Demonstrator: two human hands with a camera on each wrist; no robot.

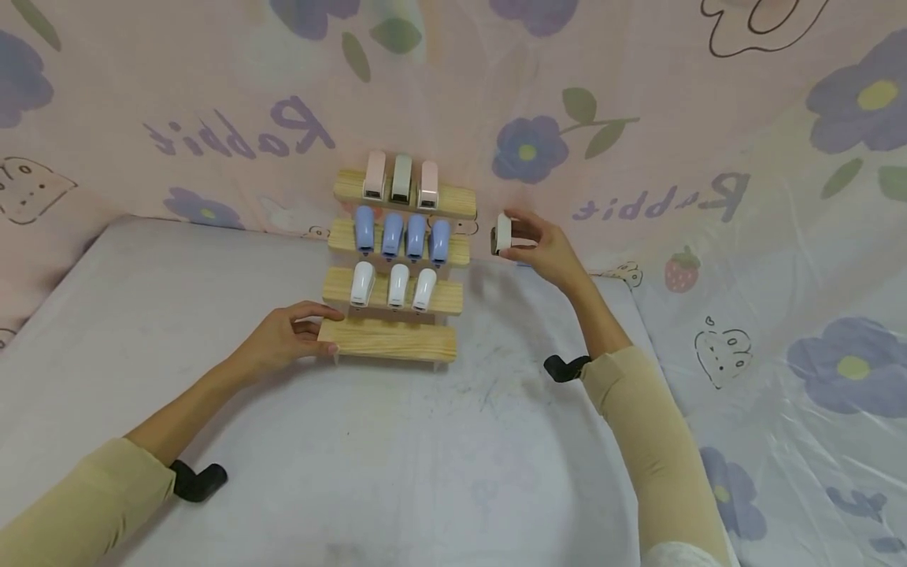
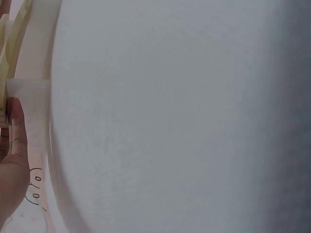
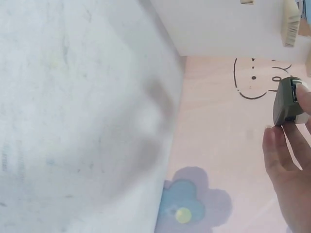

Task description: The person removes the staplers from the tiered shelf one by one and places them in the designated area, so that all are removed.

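A tiered wooden display rack (image 1: 386,343) with clear supports stands against the back. My left hand (image 1: 286,339) grips the left end of its lowest shelf; in the left wrist view, that hand (image 2: 14,165) has a finger against the shelf's edge. To the rack's right, my right hand (image 1: 542,248) pinches a small stapler (image 1: 502,233) in the air. Its dark green underside and pale body show in the right wrist view, where the stapler (image 3: 285,103) sits between thumb and fingers. Pink staplers (image 1: 375,173) flank a green stapler (image 1: 401,178) on the top shelf.
Several blue staplers (image 1: 392,235) line the second shelf, and white staplers (image 1: 398,285) sit on the third. A pale table (image 1: 397,457) lies under the rack. Patterned cloth (image 1: 439,94) hangs close behind it and along the right side.
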